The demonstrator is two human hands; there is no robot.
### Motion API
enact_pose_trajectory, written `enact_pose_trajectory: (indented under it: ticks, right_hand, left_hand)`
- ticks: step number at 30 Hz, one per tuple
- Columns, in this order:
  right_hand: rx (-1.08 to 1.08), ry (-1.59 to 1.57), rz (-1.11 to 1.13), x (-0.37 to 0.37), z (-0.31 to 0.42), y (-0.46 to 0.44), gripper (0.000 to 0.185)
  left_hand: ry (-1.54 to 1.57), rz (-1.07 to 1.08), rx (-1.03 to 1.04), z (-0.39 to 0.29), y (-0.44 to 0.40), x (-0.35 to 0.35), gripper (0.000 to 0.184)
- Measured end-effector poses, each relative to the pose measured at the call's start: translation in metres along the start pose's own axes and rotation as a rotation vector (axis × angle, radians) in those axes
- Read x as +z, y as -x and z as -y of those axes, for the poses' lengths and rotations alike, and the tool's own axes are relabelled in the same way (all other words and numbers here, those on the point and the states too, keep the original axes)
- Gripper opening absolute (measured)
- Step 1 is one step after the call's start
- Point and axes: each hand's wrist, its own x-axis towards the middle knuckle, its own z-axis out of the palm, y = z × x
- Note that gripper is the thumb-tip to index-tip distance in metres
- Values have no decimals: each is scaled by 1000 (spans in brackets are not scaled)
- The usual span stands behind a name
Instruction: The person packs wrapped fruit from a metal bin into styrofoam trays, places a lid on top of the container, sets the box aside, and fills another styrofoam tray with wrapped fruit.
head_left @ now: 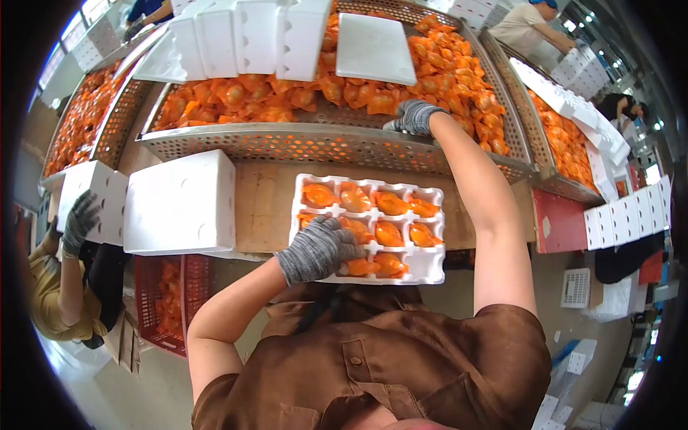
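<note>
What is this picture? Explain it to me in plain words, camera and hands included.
There is no robot, just a person whose head-worn camera looks forward and down. On the wooden table sits a white tray with orange pieces in most of its compartments. A white block stands to its left. Behind is a metal bin heaped with more of them. The gloved left hand is over the tray's left side; the gloved right hand is at the bin's near edge. I cannot tell whether either grip holds a piece.
</note>
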Motion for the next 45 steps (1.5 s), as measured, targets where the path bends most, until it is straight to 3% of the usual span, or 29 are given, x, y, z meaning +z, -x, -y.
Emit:
enact_pose_trajectory:
  ticks: [1, 3, 7, 9, 10, 13, 14, 15, 16, 17, 18, 20, 22, 23, 25, 28, 29, 33, 37, 40, 44, 45]
  right_hand:
    - [55, 141, 224, -2, 10, -15, 38]
    - [17, 278, 379, 13, 12, -47, 39]
    - [-168, 362, 342, 41, 0, -93, 42]
    - [-254, 316, 176, 43, -11, -97, 43]
    - [-272, 231, 45, 40, -17, -88, 44]
    - [-273, -434, -545, 15, -15, -12, 51]
    - [-418, -629, -632, 18, -26, 4, 54]
    - [-551, -832, -716, 26, -37, 22, 58]
    - [-597, -966, -695, 29, -40, 51, 56]
    - [-576, -1364, -507, 35, -28, 98, 54]
    - [-636, -1337, -496, 47, -33, 128, 53]
    - [-581, -1217, -394, 76, -44, 184, 54]
    - [-498, -946, -420, 110, -46, 227, 55]
    - [-345, -896, -271, 119, -43, 248, 57]
    - [-341, -665, -255, 144, -45, 270, 57]
    - [-335, -424, -348, 173, -47, 273, 53]
    - [-330, -359, -401, 176, -44, 271, 51]
    - [-148, -165, -183, 159, -21, 267, 41]
    - [-136, 54, -372, 177, -15, 265, 45]
    - [-126, -80, -210, 172, -18, 263, 52]
    - [-216, -393, -127, 155, -36, 260, 37]
    - [-253, -365, -196, 161, -38, 262, 36]
  left_hand:
    - [23, -13, -1, -1, 1, -3, 48]
    - [64, -8, -13, -2, 2, -7, 47]
    - [97, -14, -38, -1, 5, -3, 40]
    - [94, -19, -40, -2, 4, -3, 41]
    - [193, -58, -32, 0, 4, -6, 41]
    - [485, -213, -20, 6, 2, -26, 39]
    - [348, -347, -9, 16, -1, -27, 34]
    - [267, -492, -59, 26, 1, -32, 31]
    - [218, -462, -167, 25, -3, -57, 28]
    - [-5, -562, 31, 50, -9, -55, 25]
    - [-63, -598, -123, 55, -14, -65, 26]
    - [5, -679, -182, 77, -35, -76, 33]
    - [-106, -591, -240, 89, -58, -93, 38]
    - [-159, -572, -277, 101, -70, -93, 40]
    - [-216, -478, -387, 120, -94, -93, 46]
    - [-310, -419, -365, 151, -132, -91, 50]
    - [-376, -392, -344, 158, -143, -93, 62]
    - [-350, -329, -466, 167, -182, -100, 75]
    - [-292, -266, -510, 182, -215, -103, 82]
    - [-217, -220, -435, 218, -240, -92, 88]
    - [-139, -117, -490, 234, -262, -83, 91]
    - [-158, -74, -511, 241, -267, -78, 92]
